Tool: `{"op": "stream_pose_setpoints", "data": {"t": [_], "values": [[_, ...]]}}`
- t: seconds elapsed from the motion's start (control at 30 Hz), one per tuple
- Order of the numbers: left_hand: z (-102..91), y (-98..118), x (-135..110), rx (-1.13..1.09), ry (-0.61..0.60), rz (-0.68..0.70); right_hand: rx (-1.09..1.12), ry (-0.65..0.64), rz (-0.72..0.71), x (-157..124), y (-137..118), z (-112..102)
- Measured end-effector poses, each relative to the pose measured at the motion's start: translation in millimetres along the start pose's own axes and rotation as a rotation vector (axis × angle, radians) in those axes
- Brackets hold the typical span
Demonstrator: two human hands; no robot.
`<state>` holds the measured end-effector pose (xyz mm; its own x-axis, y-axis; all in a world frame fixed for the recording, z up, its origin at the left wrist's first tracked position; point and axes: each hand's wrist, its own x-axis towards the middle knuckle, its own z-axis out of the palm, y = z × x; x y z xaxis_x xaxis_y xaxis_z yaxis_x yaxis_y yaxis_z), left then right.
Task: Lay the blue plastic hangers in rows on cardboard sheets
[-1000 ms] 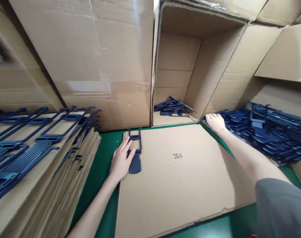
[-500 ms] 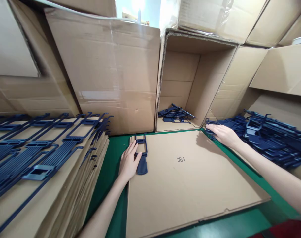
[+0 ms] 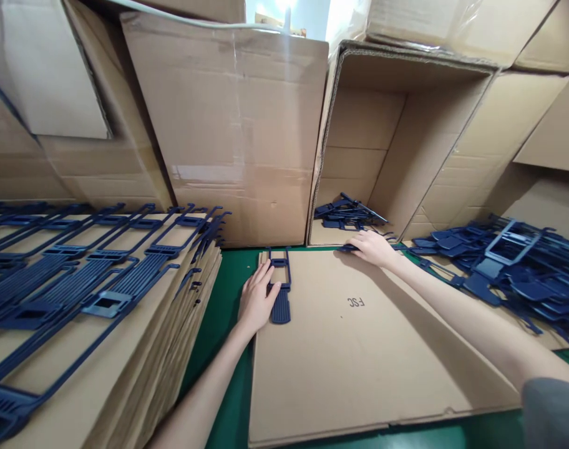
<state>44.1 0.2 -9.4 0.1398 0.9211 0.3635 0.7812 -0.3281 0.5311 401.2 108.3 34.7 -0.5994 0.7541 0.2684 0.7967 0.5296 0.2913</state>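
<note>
A flat cardboard sheet (image 3: 359, 349) marked FSC lies on the green table. My left hand (image 3: 256, 302) rests flat at its far left corner, thumb on a blue plastic handle (image 3: 281, 288) set along that edge. My right hand (image 3: 374, 248) is at the sheet's far edge, fingers curled over another blue plastic handle (image 3: 347, 248) that pokes out to the left of the fingers. Most of that piece is hidden under the hand.
A stack of cardboard sheets (image 3: 92, 349) with blue handles fitted stands at the left. A heap of loose blue handles (image 3: 513, 268) lies at the right. An open box on its side (image 3: 406, 143) holds a few handles. Closed cartons (image 3: 228, 125) wall the back.
My right hand has moved left from the loose heap to the sheet's far edge, bringing a blue handle along. My left hand has stayed on the first handle.
</note>
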Motion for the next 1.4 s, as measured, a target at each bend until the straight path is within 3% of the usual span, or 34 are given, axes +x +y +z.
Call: {"op": "stream_pose_setpoints", "data": {"t": [0.2, 0.37, 0.43, 0.57, 0.67, 0.73, 0.87, 1.07, 1.17, 1.3, 1.4], "values": [[0.6, 0, -2, 0.004, -0.003, -0.005, 0.134, -0.158, -0.057, 27, 19, -4], [-0.2, 2, -3, -0.010, 0.003, -0.003, 0.137, -0.106, -0.044, 17, 21, -18], [-0.3, 3, -4, -0.013, 0.006, -0.004, 0.131, 0.056, -0.006, 12, 18, -25], [-0.1, 3, -5, -0.020, 0.026, -0.002, 0.300, 0.573, 0.168, 8, 4, -47], [0.2, 4, -5, -0.031, 0.039, 0.001, 0.711, 0.888, 0.357, 8, -21, -68], [0.6, 4, -5, -0.042, 0.050, -0.003, 1.058, 0.960, 0.415, 6, -42, -80], [1.8, 4, -5, -0.047, 0.066, -0.023, 1.524, 0.848, 0.529, -7, -76, -84], [2.1, 6, -6, -0.055, 0.084, -0.029, 1.728, 0.523, 0.795, -51, -91, -64], [2.1, 7, -6, -0.064, 0.095, -0.042, 1.595, 0.417, 0.788, -83, -92, -61], [2.2, 9, -6, -0.080, 0.115, -0.065, 1.217, 0.464, 0.700, -119, -90, -68], [2.1, 9, -6, -0.095, 0.124, -0.074, 0.915, 0.429, 0.647, -127, -91, -77]]}}
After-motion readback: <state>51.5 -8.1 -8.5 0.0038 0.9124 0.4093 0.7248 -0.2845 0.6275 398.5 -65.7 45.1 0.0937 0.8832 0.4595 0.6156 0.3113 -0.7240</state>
